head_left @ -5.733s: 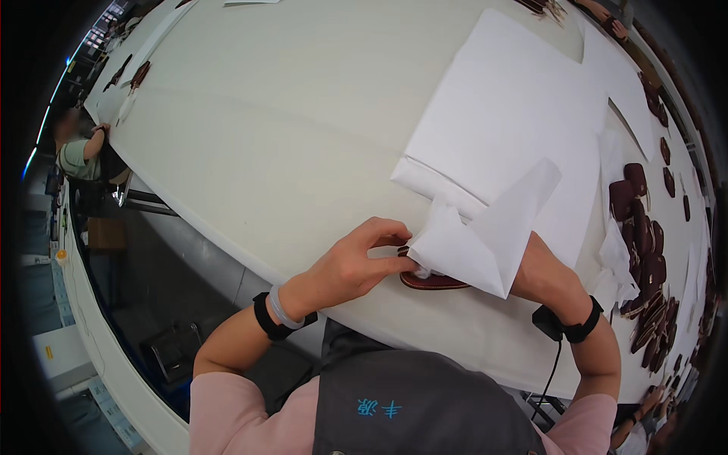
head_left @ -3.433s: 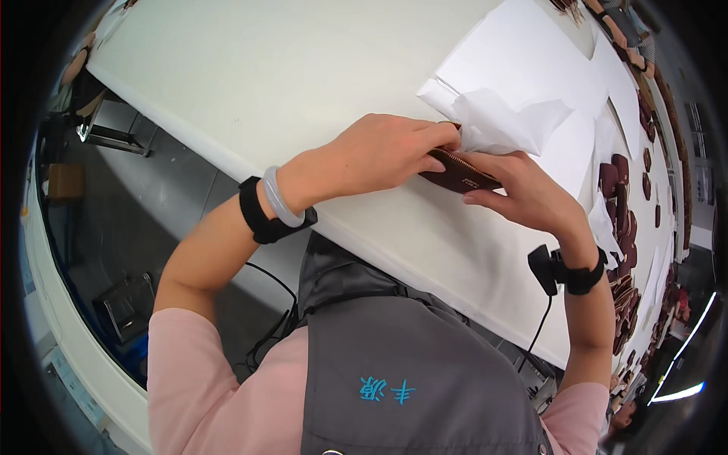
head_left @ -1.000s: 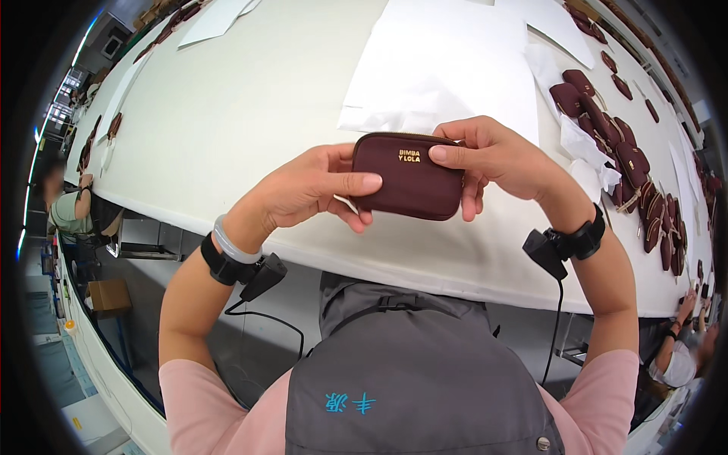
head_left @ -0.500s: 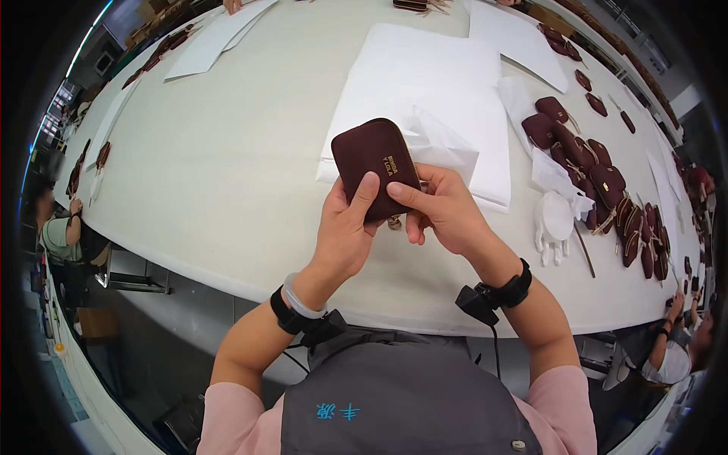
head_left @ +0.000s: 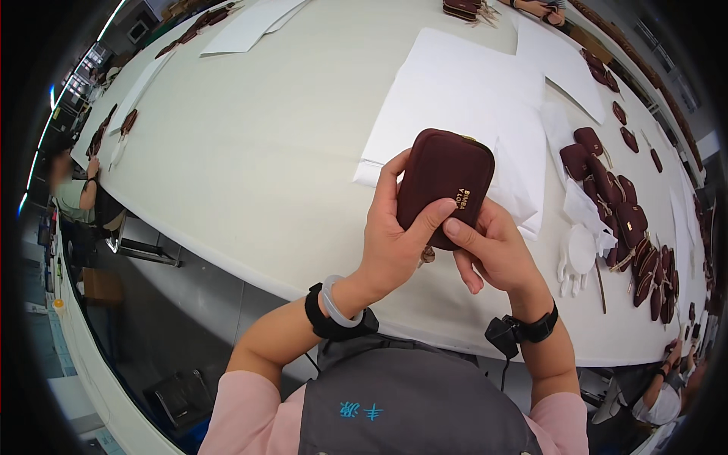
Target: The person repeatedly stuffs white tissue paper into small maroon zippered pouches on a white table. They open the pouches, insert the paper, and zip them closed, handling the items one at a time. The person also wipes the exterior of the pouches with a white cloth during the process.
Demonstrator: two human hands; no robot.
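A dark burgundy zip wallet (head_left: 444, 171) with small gold lettering is held up over the table's near side. My left hand (head_left: 394, 231) wraps round its left edge, with the thumb across the front. My right hand (head_left: 493, 246) grips its lower right corner between thumb and fingers. A zip edge with a bit of gold shows along the wallet's top right. Below the wallet a small tan pull or tassel (head_left: 428, 256) hangs, partly hidden by my hands. Behind it, white paper sheets (head_left: 455, 83) lie on the table.
A heap of burgundy wallets and pouches (head_left: 607, 178) lies to the right. Near it are a white glove (head_left: 578, 254) and crumpled white tissue (head_left: 584, 208). More wallets (head_left: 466, 9) sit at the far edge. Co-workers are at the left (head_left: 80, 193) and right (head_left: 660, 394) edges.
My view has shifted, so the scene slides right and slightly down. The wallet is tilted differently, and my left hand now reaches further up its left side. Both hands keep hold.
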